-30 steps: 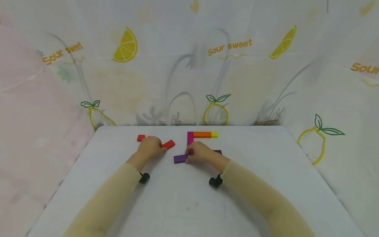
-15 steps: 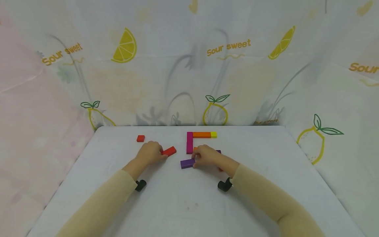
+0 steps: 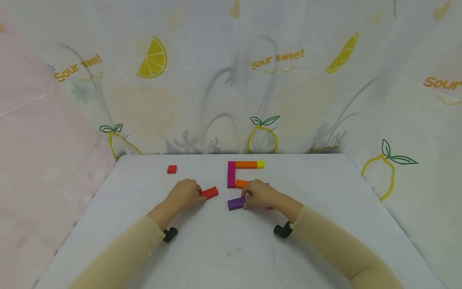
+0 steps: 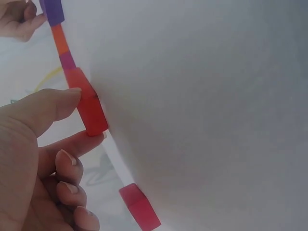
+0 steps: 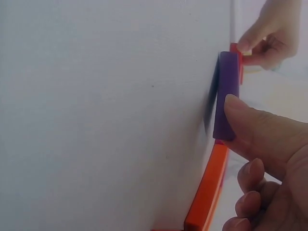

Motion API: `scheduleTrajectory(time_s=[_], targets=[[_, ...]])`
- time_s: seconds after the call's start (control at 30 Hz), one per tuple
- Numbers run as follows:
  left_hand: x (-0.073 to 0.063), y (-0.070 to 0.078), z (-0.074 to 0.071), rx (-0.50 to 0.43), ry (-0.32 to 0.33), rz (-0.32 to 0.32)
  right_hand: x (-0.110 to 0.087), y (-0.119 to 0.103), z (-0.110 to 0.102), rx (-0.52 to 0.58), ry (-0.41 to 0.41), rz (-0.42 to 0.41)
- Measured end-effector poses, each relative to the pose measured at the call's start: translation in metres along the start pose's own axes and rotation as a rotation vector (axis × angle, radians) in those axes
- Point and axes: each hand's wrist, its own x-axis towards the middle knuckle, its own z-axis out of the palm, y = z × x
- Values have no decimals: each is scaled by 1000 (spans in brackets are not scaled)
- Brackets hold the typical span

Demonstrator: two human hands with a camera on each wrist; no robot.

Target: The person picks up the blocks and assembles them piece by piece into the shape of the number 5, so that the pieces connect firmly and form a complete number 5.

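My left hand [image 3: 185, 194] pinches a red block [image 3: 209, 193] between thumb and index finger, its other fingers curled below. In the left wrist view the thumb overlaps the side of this red block [image 4: 94, 113]. My right hand [image 3: 262, 194] pinches one end of a purple block [image 3: 236, 203], just right of the red one and close over the table. A dark shadow lies beside this purple block [image 5: 227, 86] in the right wrist view. Right behind it, an orange block [image 3: 241, 184] abuts the foot of an upright-running magenta block [image 3: 231, 175], partly hidden by the right hand.
Another orange block [image 3: 246, 165] runs from the magenta block's far end to a small yellow block [image 3: 260, 164]. A small red block [image 3: 172, 169] lies at the back left. Bits of purple and red [image 3: 270, 207] show behind the right hand. White table [image 3: 231, 249], patterned cloth behind.
Both hands have drawn nearer and carried their blocks rightward, the right hand farther than the left. The magenta block's near end and an orange block beside it have come into sight.
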Motion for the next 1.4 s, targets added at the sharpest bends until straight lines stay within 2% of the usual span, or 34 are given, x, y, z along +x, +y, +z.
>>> scheduleTrajectory(time_s=[0.2, 0.57, 0.83, 1.07, 1.4], targets=[[-7, 7, 5, -3, 12, 31, -12, 3, -3, -23, 5, 9], [-18, 23, 8, -43, -25, 44, -27, 13, -4, -51, 5, -33], [-27, 34, 10, -27, -36, 115, -36, 17, -4, -91, 16, -78], [-32, 39, 13, -17, -26, 178, -42, 17, -5, -97, 16, -39], [-36, 44, 17, -59, -34, 233, -49, 21, -7, -114, -17, -48]])
